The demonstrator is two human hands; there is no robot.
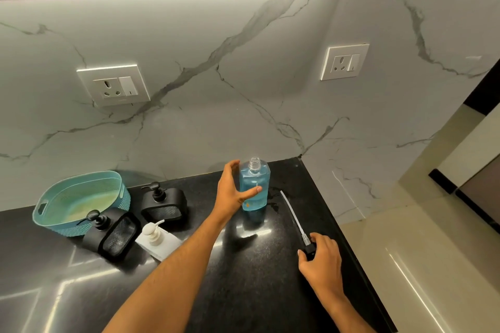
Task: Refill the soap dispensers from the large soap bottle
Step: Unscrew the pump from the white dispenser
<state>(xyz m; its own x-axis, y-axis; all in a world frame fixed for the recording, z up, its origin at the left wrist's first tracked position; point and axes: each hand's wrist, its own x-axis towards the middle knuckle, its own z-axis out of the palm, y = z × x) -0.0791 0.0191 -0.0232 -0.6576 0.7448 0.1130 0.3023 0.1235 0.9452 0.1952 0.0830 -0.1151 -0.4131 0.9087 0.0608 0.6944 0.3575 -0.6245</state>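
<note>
A large clear bottle of blue soap [255, 178] stands upright on the black counter [257, 265], its neck uncapped. My left hand [232, 189] curls around its left side, thumb across the front and fingers apart; whether it grips is unclear. The bottle's pump, a black head with a long white tube [293, 213], lies on the counter to the right. My right hand [320, 254] rests on the black pump head with fingers closed on it. Two black dispensers [165, 203] [112, 232] and a white one [158, 238] stand to the left.
A teal plastic basket [78, 203] sits at the back left against the marble wall. Two wall sockets [113, 85] [345, 61] are set above the counter. The counter's right edge [351, 238] drops off beside my right hand. A small wet patch [273, 204] lies by the bottle.
</note>
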